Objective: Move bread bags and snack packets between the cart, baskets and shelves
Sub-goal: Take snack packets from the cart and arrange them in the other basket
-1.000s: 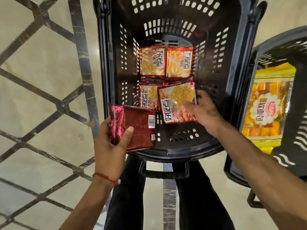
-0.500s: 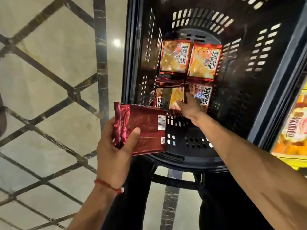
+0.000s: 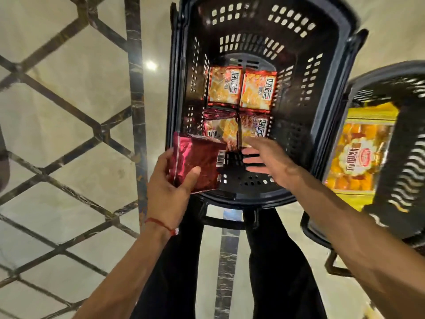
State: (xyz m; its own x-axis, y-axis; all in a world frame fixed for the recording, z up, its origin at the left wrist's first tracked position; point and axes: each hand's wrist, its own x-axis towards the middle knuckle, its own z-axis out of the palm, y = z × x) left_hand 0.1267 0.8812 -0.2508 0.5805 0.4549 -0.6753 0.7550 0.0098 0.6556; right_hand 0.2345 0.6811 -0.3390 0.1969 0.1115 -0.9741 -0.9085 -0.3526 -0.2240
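A black plastic basket (image 3: 328, 93) stands in front of me with several orange-and-red snack packets (image 3: 239, 90) lying flat on its bottom in two rows. My left hand (image 3: 171, 187) grips a dark red snack packet (image 3: 200, 162), barcode side up, over the basket's near left rim. My right hand (image 3: 269, 161) hovers inside the basket just below the near row of packets, its fingers straight and spread, holding nothing. A yellow bread bag (image 3: 361, 155) lies in a second black basket (image 3: 404, 180) on the right.
Both baskets stand on a glossy beige floor (image 3: 69, 111) with dark diagonal inlay lines. My dark trouser legs (image 3: 179, 261) are just below the first basket. A basket handle (image 3: 226, 221) sticks out toward me between them.
My right hand has let go of the near-row packet and drawn back toward me, fingers open. The left hand still holds the red packet in about the same place.
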